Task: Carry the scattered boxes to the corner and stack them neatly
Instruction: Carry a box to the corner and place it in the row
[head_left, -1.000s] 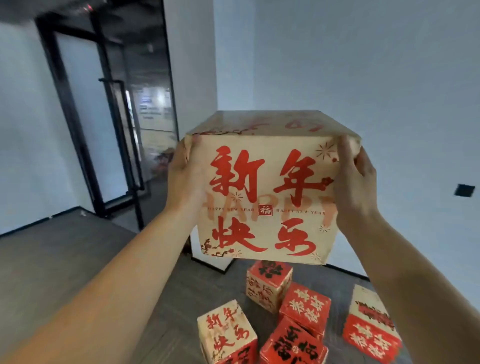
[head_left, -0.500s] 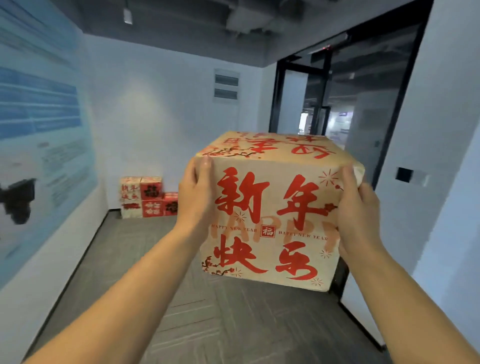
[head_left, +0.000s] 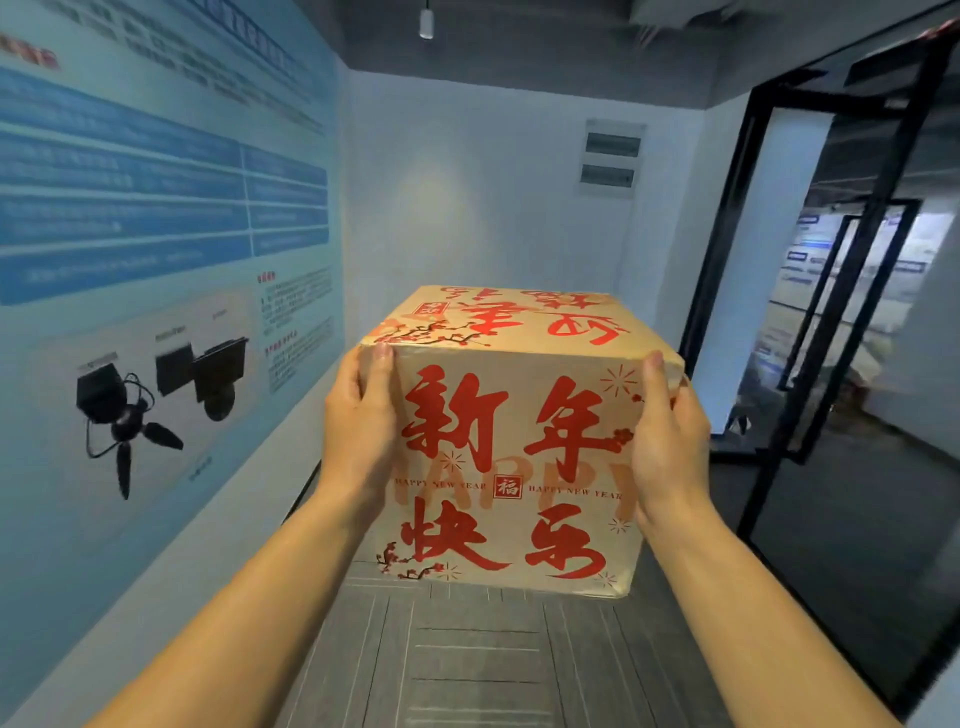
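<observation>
To the left of the box (head_left: 509, 441), a big blue poster (head_left: 156, 234) covers the wall, with pictures of black devices and text too blurred to read. To the right of the box stands a black-framed glass door (head_left: 831, 312). Grey striped floor (head_left: 493, 665) lies below it. You hold the box, a beige cardboard cube with red characters, in the air in front of you. Your left hand (head_left: 358, 431) grips its left edge and your right hand (head_left: 670, 447) its right edge, thumbs on the near face and fingers round the sides. Above the box, a small grey panel (head_left: 610, 158) sits on the far white wall, and higher still hangs a lamp (head_left: 426, 23).
</observation>
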